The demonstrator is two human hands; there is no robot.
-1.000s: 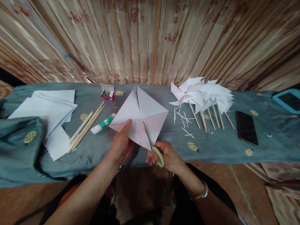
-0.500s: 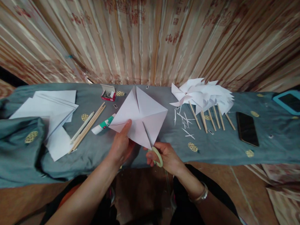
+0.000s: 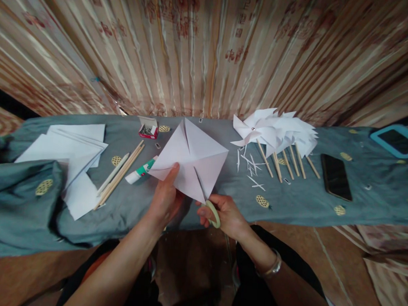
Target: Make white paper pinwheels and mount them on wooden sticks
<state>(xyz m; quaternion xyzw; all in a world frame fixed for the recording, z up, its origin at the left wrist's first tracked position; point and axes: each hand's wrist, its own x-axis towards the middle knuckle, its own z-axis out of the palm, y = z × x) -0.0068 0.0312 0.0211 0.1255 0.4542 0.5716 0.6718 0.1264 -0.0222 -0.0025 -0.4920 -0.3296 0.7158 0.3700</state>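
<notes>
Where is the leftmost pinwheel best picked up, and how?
Probably by its wooden stick, at the bare near end, coming from the near side: the stick slants that way, while the rest of the pinwheel is thin folded paper overlapping other pinwheels.

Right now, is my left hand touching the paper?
Touching: the head view shows your left hand holding the paper at its near left edge, with the thumb pressed on top.

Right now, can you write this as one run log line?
left hand: holds white paper | right hand: holds scissors | scissors: at paper's near corner | paper: slit at far corner | pinwheels: right of paper
</notes>
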